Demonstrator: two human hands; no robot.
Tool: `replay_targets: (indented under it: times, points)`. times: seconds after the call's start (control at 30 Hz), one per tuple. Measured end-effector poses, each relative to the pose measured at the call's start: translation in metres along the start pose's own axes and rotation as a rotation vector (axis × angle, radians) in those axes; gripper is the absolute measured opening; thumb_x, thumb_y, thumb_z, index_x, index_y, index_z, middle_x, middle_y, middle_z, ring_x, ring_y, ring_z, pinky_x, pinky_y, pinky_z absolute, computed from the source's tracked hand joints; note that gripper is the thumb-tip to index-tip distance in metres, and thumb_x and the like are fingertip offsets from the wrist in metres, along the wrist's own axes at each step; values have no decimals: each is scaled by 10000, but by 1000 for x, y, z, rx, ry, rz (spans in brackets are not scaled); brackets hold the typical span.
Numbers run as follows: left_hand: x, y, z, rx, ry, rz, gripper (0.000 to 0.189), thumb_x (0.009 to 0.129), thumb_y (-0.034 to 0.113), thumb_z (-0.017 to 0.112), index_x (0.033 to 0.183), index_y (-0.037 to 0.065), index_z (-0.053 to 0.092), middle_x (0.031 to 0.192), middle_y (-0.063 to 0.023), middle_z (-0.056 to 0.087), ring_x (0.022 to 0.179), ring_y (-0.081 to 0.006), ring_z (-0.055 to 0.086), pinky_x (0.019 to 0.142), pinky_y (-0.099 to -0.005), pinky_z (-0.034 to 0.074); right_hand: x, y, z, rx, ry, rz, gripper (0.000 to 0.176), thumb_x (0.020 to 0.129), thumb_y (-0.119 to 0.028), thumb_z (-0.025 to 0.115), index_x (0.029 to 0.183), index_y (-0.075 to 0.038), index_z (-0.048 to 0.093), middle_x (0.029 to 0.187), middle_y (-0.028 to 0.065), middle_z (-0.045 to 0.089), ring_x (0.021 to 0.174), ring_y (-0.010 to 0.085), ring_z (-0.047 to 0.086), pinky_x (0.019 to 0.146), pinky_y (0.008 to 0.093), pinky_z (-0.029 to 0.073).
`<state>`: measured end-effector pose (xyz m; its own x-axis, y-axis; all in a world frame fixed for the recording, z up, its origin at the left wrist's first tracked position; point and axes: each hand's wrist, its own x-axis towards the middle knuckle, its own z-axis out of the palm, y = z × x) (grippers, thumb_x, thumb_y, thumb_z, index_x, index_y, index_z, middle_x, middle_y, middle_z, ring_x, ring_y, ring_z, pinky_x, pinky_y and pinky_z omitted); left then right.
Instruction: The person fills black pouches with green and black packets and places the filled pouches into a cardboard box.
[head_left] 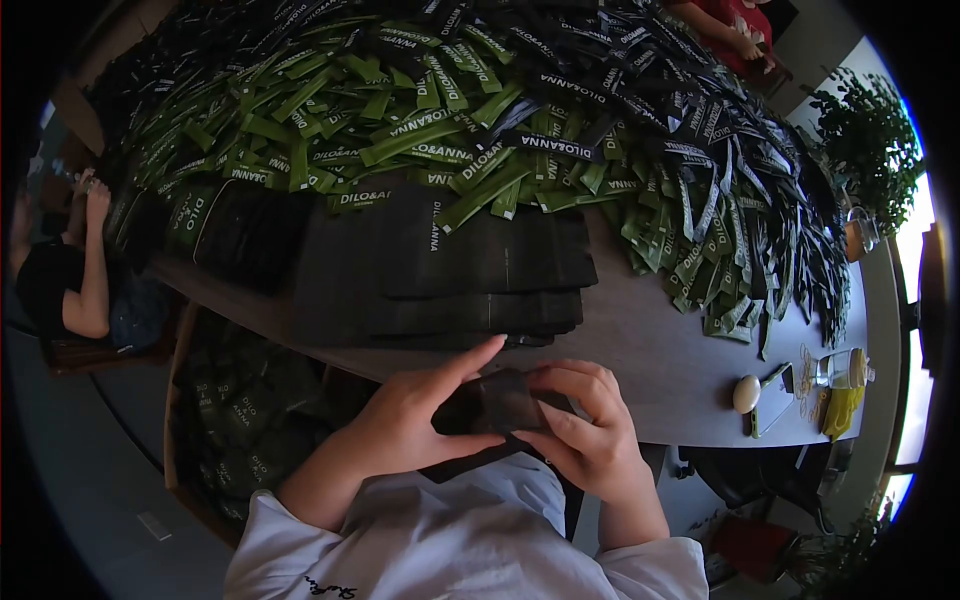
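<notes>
Just off the table's [640, 345] near edge, above the wearer's lap, a dark pouch [512, 402] is sitting between the two hands. The right hand [588, 418] is clamping its right side between thumb and fingers. The left hand [415, 415] is holding its thumb and index finger well apart, the thumb reaching the pouch's lower edge and the index pointing up past its top. Beyond the hands, black bags [480, 265] are lying in a stack, with a few green sachets [425, 135] resting on its far end. More of these are spreading behind it in a heap, mixing with black sachets [640, 70]. Toward the right end, a phone [774, 400] is lying between a white oval object [747, 394] and rubber bands [806, 388], near a glass jar [838, 368]. Co-workers are showing at the left [60, 285] and upper right [732, 22].
</notes>
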<state>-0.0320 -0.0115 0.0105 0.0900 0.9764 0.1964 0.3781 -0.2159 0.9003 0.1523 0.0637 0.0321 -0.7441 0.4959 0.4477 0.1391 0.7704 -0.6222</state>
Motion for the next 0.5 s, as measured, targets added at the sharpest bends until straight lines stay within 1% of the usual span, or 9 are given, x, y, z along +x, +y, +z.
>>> replay_targets:
  times: [0.07,0.17,0.23,0.27,0.33,0.37,0.43,0.47,0.5]
  points:
    - [0,1,-1,139,87,144,806,594,147,758,1281,77,343,868,-101,602,726,-256,602,651,-314,480,1,0,-1,-27,24,33,274,579,-100,709,794,1,574,863,100,580,877,304,556,803,431,412]
    - [-1,0,-3,251,92,125,750,586,128,754,1243,77,396,833,-79,609,704,-230,603,630,-313,479,-2,6,-1,-57,-43,31,257,599,-99,700,810,-5,586,847,94,581,870,285,559,814,438,408]
    - [-1,-1,-3,226,66,115,767,581,120,751,1253,79,383,820,-69,609,695,-219,602,618,-310,477,-5,11,-2,96,-145,-13,250,612,-91,692,827,-11,594,831,88,578,865,273,563,832,444,399]
    - [0,-1,-3,201,44,103,784,577,111,748,1263,81,370,808,-59,609,685,-208,600,606,-306,474,-4,11,-4,96,-143,-12,250,612,-91,692,827,-11,594,831,88,578,865,273,563,832,444,399]
    - [0,-1,0,221,39,116,804,570,105,747,1272,84,356,797,-53,607,674,-209,596,597,-306,471,-1,8,-9,118,-255,-4,243,622,-82,690,837,-14,598,828,84,575,855,269,557,860,442,383]
    - [1,-1,2,243,37,128,824,562,99,745,1281,86,342,786,-48,606,663,-211,592,588,-306,468,1,7,-10,117,-254,-5,243,622,-82,690,837,-14,598,828,84,575,855,269,557,860,442,383]
    - [0,-2,7,236,29,110,824,578,93,745,1288,85,329,800,-52,610,681,-202,601,602,-296,471,3,3,-10,-7,-342,23,257,616,-79,704,842,-18,598,818,78,568,862,271,530,855,436,377]
    - [-1,-2,9,228,21,90,824,594,88,745,1296,83,315,813,-56,614,699,-193,610,617,-286,474,3,4,-10,-7,-342,23,257,616,-79,704,842,-18,598,818,78,568,862,271,530,855,436,377]
    - [-2,-1,11,229,21,91,824,594,88,745,1296,83,315,813,-56,614,699,-193,610,617,-286,474,3,5,-9,-6,-242,10,256,632,-98,697,862,-38,604,829,71,549,859,266,503,827,408,377]
